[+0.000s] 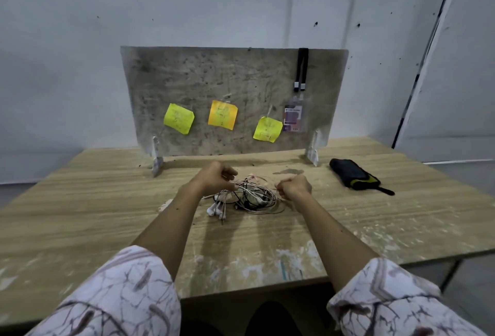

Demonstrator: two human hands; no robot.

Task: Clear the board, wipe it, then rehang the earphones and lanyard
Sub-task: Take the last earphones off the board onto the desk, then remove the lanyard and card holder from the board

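Two hands work a tangle of earphones (245, 196) lying on the counter (107, 188) in front of the board (214, 73). Left hand (217, 177) & right hand (293, 187) each have fingers pinched on thin cords at opposite sides. Cables look light, limp, snag-prone; prob best taken near plugs or buds, not mid-loop. Lanyard (302, 68) hangs at board's top right w/ 3 sticky notes (222, 114) on the face.
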